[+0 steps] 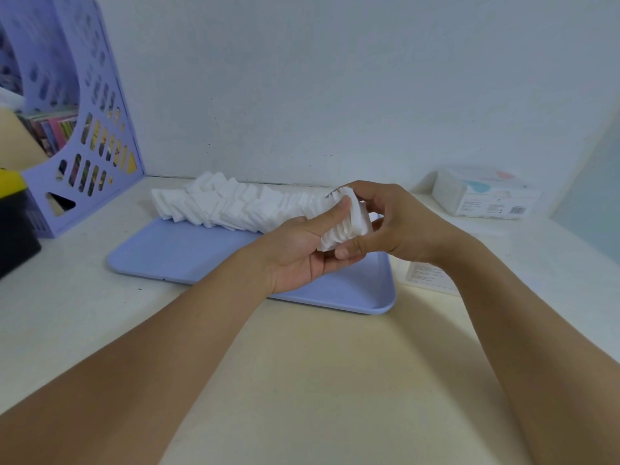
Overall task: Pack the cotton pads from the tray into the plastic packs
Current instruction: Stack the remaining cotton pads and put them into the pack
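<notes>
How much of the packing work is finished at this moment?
Done: one filled pack seems to sit at the right. In hand: the left hand and right hand grip a bunch of pads above the tray. Left: a long row of pads on it, and a flat pack beside it.

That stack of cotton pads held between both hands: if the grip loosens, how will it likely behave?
The stack of cotton pads is probably soft and light: it bends between the left hand and right hand. Its edges are fanned, so loose pads would likely slide apart. The row of pads on the tray already leans and splays, suggesting they topple easily.
</notes>
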`<state>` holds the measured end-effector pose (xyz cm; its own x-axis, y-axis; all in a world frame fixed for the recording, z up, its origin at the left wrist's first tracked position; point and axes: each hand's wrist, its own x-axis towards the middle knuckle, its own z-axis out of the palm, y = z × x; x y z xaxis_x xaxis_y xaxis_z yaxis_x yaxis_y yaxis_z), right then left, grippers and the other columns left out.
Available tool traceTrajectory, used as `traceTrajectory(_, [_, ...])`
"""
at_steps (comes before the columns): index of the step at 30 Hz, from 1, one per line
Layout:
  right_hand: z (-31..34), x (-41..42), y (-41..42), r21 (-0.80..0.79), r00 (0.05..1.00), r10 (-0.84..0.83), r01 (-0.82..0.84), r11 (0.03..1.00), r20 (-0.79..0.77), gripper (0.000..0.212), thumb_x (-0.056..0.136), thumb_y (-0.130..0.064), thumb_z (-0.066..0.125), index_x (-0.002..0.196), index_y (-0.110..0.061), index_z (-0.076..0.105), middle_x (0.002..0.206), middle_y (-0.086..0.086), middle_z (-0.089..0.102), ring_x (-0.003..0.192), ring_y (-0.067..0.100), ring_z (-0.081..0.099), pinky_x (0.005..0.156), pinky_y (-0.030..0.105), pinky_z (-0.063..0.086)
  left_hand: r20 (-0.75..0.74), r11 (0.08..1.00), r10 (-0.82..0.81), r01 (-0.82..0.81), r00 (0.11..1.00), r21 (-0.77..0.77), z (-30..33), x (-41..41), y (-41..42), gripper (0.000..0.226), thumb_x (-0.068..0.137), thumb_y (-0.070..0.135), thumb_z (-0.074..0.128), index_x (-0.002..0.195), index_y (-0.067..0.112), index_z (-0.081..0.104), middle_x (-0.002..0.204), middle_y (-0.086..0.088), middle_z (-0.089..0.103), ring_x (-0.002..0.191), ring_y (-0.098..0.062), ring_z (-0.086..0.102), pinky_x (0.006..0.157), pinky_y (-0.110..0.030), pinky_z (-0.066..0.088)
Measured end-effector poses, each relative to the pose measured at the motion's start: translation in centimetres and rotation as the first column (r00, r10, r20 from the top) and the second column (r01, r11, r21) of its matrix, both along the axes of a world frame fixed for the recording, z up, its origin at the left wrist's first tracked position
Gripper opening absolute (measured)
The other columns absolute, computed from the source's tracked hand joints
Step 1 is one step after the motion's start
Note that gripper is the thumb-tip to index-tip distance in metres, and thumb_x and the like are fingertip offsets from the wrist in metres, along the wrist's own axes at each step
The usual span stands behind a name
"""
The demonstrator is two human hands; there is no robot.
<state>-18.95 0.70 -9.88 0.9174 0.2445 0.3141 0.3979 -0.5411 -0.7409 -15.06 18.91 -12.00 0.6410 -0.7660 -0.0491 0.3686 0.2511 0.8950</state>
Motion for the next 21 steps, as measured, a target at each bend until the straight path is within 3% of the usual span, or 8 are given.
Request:
traceTrajectory(8, [0.2,-0.1,0.2,-0.007,1.000,-0.029,0.029,1.000,0.005,0.062,0.066,-0.017,0.095,0.121,-0.018,0.067,0.108,-0.004,0.072,0.106,0.016,0.067,0.085,0.034,0.060,0.023,0.999,0.048,-0.048,0.999,0.006,0.0,0.0,0.0,0.051,0.084,0.039,0.063,0.125,0.008,0.065,0.127,-0.010,0.070,0.121,-0.022,0.065,0.099,-0.032,0.055])
traceTrajectory(14, [-0.2,-0.1,1.0,-0.146,0.996,-0.071,0.079,0.986,0.056,0.089,0.059,-0.018,0.099,0.136,-0.028,0.056,0.124,-0.018,0.064,0.115,0.003,0.060,0.093,0.023,0.053,0.005,1.000,0.025,-0.025,1.000,0.018,0.3,-0.7,-0.3,0.047,0.085,0.042,0.060,0.117,0.008,0.066,0.107,-0.006,0.075,0.091,-0.015,0.073,0.067,-0.024,0.058])
traceTrajectory(16, [-0.2,-0.2,1.4,-0.185,0.995,-0.067,0.081,0.979,0.079,0.084,0.059,-0.019,0.098,0.132,-0.028,0.058,0.120,-0.019,0.065,0.112,0.002,0.060,0.092,0.024,0.052,0.022,0.997,0.011,-0.013,1.000,0.070,0.2,-0.9,-0.2,0.049,0.082,0.044,0.062,0.116,0.008,0.066,0.107,-0.009,0.075,0.093,-0.019,0.074,0.076,-0.032,0.062])
traceTrajectory(18, [-0.2,-0.2,1.7,-0.200,0.991,-0.067,0.088,0.976,0.112,0.071,0.061,-0.022,0.097,0.124,-0.024,0.064,0.113,-0.014,0.070,0.108,0.006,0.064,0.092,0.033,0.053,0.025,0.995,-0.007,0.005,1.000,0.095,0.3,-1.1,-0.2,0.054,0.077,0.048,0.064,0.117,0.012,0.066,0.110,-0.010,0.075,0.099,-0.023,0.073,0.089,-0.043,0.060])
traceTrajectory(21, [0.0,-0.3,2.1,-0.167,0.992,-0.046,0.065,0.984,0.115,0.057,0.063,-0.028,0.096,0.112,-0.020,0.067,0.101,-0.006,0.073,0.097,0.015,0.069,0.087,0.047,0.055,-0.095,1.000,0.021,-0.020,0.995,0.010,0.7,-1.0,-0.2,0.064,0.072,0.054,0.068,0.122,0.015,0.065,0.119,-0.011,0.073,0.108,-0.027,0.071,0.097,-0.052,0.054])
